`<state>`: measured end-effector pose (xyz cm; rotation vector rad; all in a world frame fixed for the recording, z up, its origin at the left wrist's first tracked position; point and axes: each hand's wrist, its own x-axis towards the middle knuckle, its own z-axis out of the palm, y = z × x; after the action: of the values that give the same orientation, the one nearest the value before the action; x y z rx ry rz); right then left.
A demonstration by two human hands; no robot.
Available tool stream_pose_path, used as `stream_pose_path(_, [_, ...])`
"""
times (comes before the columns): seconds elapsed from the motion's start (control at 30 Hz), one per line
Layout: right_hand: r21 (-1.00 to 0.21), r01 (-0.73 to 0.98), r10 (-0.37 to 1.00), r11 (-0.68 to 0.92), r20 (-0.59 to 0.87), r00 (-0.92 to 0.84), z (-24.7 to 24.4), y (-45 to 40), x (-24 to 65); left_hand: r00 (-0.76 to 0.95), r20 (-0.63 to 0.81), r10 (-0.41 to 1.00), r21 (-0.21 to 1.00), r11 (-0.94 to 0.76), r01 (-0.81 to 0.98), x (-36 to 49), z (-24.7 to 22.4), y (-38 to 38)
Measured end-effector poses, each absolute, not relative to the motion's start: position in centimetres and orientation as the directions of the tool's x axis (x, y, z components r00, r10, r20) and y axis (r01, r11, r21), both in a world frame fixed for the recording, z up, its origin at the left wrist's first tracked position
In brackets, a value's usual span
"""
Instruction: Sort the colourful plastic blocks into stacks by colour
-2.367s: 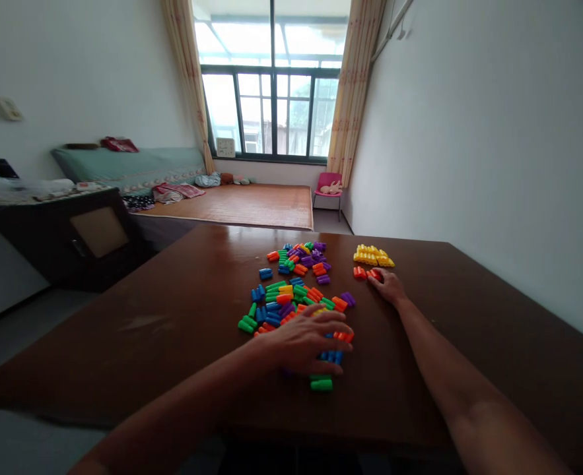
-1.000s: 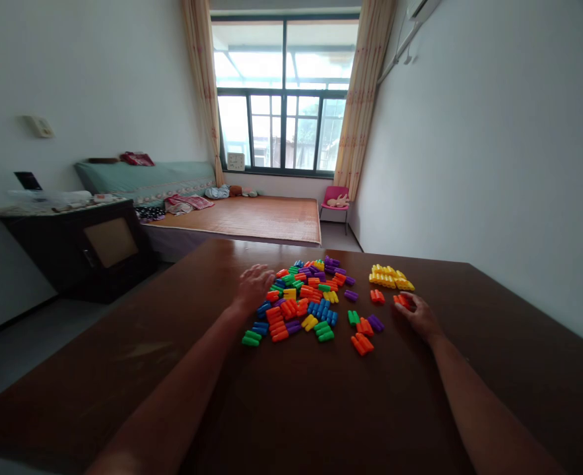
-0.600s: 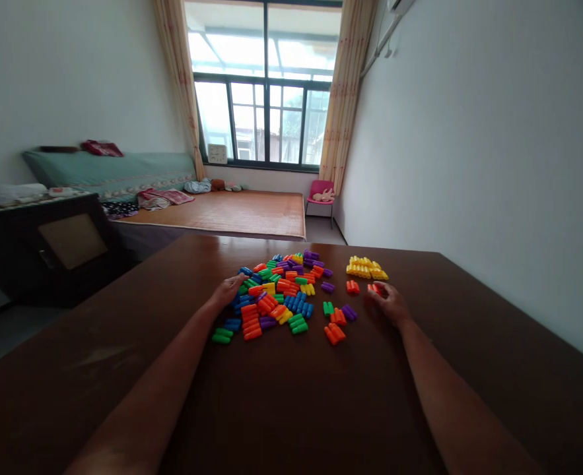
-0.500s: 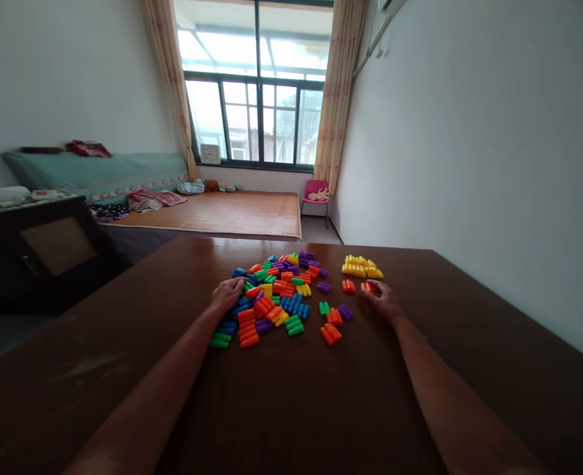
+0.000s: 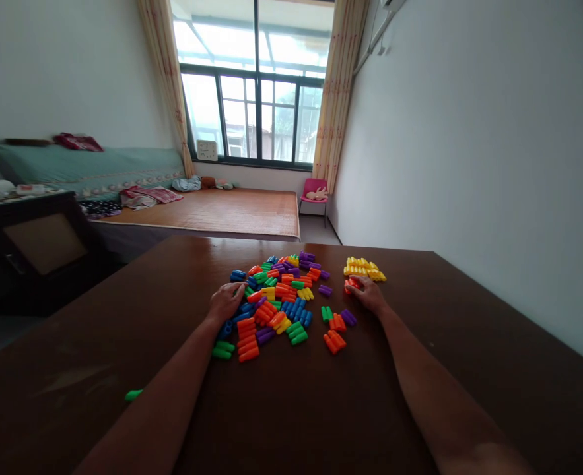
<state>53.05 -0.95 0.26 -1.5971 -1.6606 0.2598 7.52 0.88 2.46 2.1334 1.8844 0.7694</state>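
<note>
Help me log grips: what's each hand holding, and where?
The right hand holds an orange piece by its right side. Left hand, by the pile: cannot be told.

1 window [image 5: 258,119], pale walls [image 5: 459,132], pink chair [image 5: 314,189].

Around the low bed with a woven tan mat [image 5: 251,208]: a pink chair holding a plush toy [image 5: 313,190] stands just right of it, a dark wooden cabinet [image 5: 43,241] left, a square white clock [image 5: 206,150] behind.
</note>
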Motion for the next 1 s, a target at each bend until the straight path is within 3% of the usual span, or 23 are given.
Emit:
stream_pose_path(0.27, [-0.646,0.720,0.884,0.256,0.457,0.096,-0.2,-0.9,52.8,0.064,0.259,0.964,0.460,-0.181,0.869,7.6,2.6,0.9])
stream_pose_path(0.53, [-0.732,0.634,0.928,0.249,0.367,0.060,0.1,-1.4,53.3,0.063,0.257,0.964,0.461,-0.180,0.869,7.4,2.4,1.0])
stream_pose_path(0.67, [-0.755,0.616,0.938,0.225,0.339,0.074,0.1,-1.4,53.5,0.105,0.291,0.951,0.528,-0.252,0.811,7.3,2.4,1.2])
stream_pose_path(0.83, [-0.796,0.565,0.938,0.217,0.330,0.104,0.2,-1.4,53.6,0.107,0.450,0.887,0.634,-0.402,0.661,7.7,4.3,1.2])
stream_pose_path(1.0, [-0.708,0.654,0.930,0.266,0.368,0.019,0.5,-1.8,53.2,0.090,0.460,0.883,0.658,-0.408,0.633,8.8,6.7,0.6])
